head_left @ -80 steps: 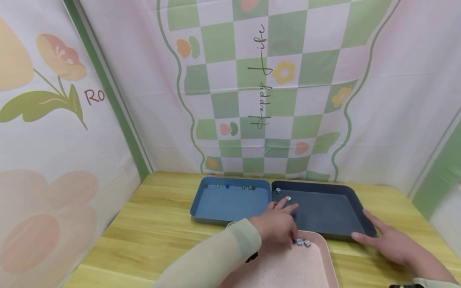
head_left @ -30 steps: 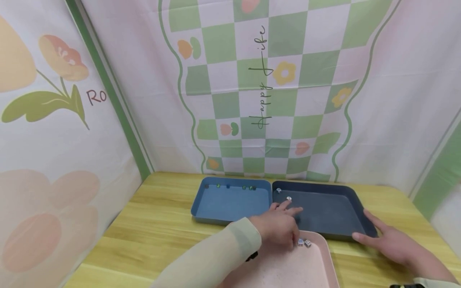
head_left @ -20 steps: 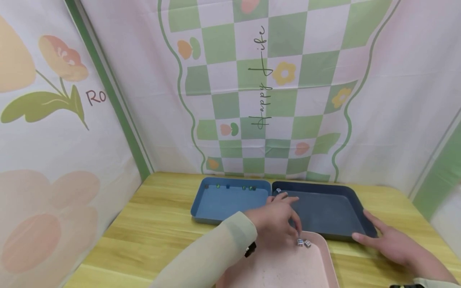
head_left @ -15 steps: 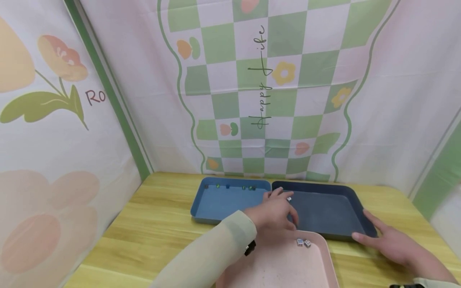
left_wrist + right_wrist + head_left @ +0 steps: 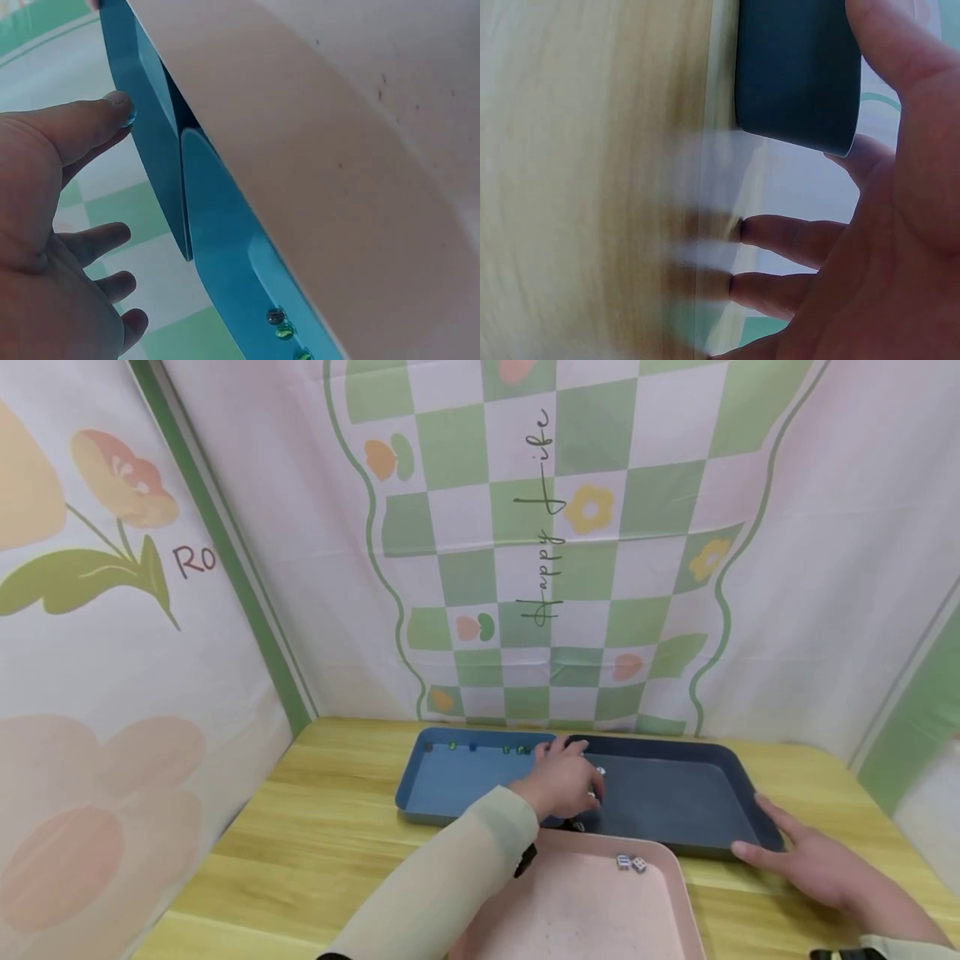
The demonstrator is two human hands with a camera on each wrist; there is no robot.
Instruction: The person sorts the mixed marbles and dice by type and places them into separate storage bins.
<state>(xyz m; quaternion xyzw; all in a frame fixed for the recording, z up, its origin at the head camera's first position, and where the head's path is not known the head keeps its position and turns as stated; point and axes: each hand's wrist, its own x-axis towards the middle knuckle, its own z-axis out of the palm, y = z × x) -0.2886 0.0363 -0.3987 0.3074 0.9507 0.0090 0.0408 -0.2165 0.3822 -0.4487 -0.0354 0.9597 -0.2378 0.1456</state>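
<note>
My left hand (image 5: 558,781) hovers over the place where the blue tray (image 5: 465,821) and the dark tray (image 5: 712,845) meet. In the left wrist view a clear bluish marble (image 5: 130,118) is pinched at its thumb tip, the other fingers spread. My right hand (image 5: 821,864) touches the dark tray's near right corner, thumb at the front and index finger along the end wall. Several marbles (image 5: 452,746) line the back of the blue tray. A white die (image 5: 600,771) lies in the dark tray, partly beside the left fingers. Two dice (image 5: 631,863) sit in the pink tray.
The pink tray (image 5: 577,927) stands in front, close against the two back trays. All three trays are on a wood-grain table (image 5: 300,843). A printed curtain (image 5: 525,543) hangs right behind the table's back edge.
A blue marble beside the dice in the pink tray has been picked up. My left hand has lifted from there and moved back and left toward the blue tray. The right hand stays put.
</note>
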